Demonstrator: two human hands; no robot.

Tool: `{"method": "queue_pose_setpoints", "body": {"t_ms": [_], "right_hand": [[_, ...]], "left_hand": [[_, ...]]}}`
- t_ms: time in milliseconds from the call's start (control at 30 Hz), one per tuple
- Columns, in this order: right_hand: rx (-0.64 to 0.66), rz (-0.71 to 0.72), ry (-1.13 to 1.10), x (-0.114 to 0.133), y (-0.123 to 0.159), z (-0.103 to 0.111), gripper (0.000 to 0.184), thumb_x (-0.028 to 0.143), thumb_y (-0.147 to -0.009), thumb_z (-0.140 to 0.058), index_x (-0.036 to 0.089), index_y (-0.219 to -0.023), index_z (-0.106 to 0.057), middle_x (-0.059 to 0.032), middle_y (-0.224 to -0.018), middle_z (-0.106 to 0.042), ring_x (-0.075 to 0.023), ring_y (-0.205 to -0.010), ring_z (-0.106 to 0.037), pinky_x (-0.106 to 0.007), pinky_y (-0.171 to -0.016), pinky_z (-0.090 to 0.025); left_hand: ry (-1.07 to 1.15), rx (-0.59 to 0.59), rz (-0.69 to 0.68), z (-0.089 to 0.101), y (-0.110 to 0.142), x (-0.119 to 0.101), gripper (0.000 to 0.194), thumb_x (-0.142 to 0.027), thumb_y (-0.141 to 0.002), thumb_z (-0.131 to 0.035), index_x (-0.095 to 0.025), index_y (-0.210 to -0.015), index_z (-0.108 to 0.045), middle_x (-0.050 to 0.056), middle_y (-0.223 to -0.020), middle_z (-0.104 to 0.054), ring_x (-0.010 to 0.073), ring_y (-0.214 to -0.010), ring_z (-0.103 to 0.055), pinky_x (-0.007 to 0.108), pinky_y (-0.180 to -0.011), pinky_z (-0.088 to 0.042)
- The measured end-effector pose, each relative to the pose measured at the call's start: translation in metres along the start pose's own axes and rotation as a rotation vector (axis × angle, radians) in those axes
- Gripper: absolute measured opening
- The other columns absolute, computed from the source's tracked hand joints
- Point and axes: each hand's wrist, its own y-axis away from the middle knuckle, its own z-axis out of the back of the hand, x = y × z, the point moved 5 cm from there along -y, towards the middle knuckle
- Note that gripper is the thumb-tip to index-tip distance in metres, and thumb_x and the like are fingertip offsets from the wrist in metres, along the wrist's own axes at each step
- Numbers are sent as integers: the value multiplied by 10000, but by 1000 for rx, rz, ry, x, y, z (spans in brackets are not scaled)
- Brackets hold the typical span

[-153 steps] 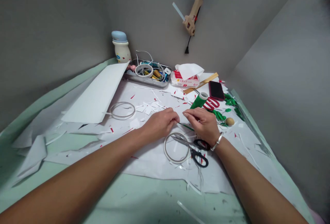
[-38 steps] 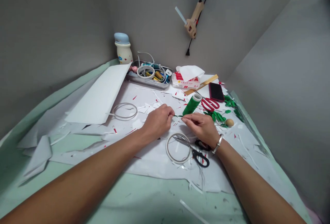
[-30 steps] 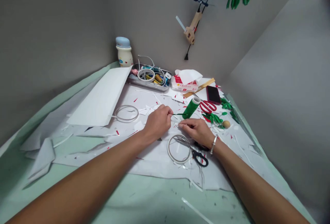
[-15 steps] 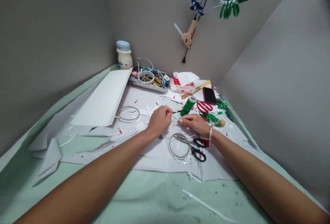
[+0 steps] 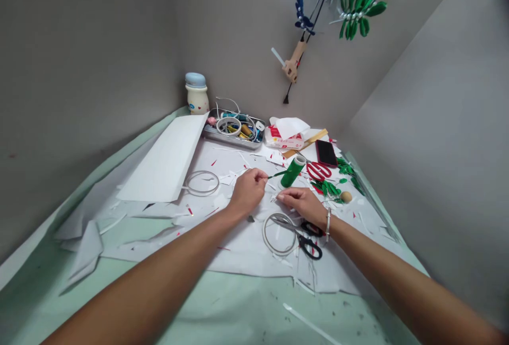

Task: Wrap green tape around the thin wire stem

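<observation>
My left hand [image 5: 248, 192] pinches a thin green stem [image 5: 276, 175] between its fingertips, and the stem points right towards an upright roll of green tape [image 5: 292, 171]. My right hand [image 5: 302, 204] rests lower on the white paper sheet [image 5: 242, 249], its fingertips pressed together just left of the roll's base. Nothing shows between them. Below that hand lie black-handled scissors [image 5: 307, 241] across a clear plastic ring [image 5: 270, 233].
Paper scraps cover the sheet. Behind are a second ring [image 5: 202, 183], a metal tray of oddments [image 5: 233, 137], a tissue pack [image 5: 284, 137], red scissors [image 5: 318, 171], a phone [image 5: 326, 153], green leaves [image 5: 328, 188] and a wooden bead [image 5: 345, 196]. A glue gun [image 5: 292, 67] hangs on the wall.
My right hand has drawn back from the stem and sits lower, apart from my left hand. The whole scene has shifted as my head moved, and more of the wall shows.
</observation>
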Motion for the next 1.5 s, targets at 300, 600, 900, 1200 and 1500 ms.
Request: {"method": "queue_pose_setpoints", "body": {"t_ms": [300,600,900,1200,1500], "right_hand": [[-87,462,488,50,4,4,192,262,-860,-534,225,-892,-720,-31,-836,-721,-145,-755,-633,-238,-698,-442],[-102,245,95,5,-44,29,304,435,-822,-563,176,-843,-720,-33,-796,-700,-167,-707,-593,-263,-647,-454],[-135,206,3,2,-30,32,285,430,-796,-603,166,-780,-708,-13,-667,-624,-124,-593,-491,-238,-553,-385],[-62,274,75,11,-21,28,284,424,-810,-587,176,-806,-726,-32,-708,-674,-148,-626,-555,-251,-585,-421],[-90,393,177,31,-10,29,247,393,-837,-562,214,-832,-732,-39,-791,-718,-170,-684,-621,-272,-642,-466]], "left_hand": [[-296,94,-200,-5,5,-8,154,-166,-811,-468,-183,-821,-621,40,-847,-606,171,-788,-566,284,-717,-423],[-247,313,-318,-17,8,-13,184,-166,-816,-457,-199,-860,-633,23,-881,-604,157,-805,-569,258,-736,-429],[-349,187,-239,-9,3,-10,176,-176,-823,-440,-195,-859,-612,37,-888,-599,174,-803,-569,283,-710,-420],[-401,244,-271,-16,8,-13,172,-157,-793,-444,-204,-832,-604,26,-868,-607,167,-759,-562,278,-668,-403],[-410,177,-164,-10,5,-11,165,-175,-770,-460,-202,-808,-618,35,-848,-612,171,-717,-551,282,-620,-384]]}}
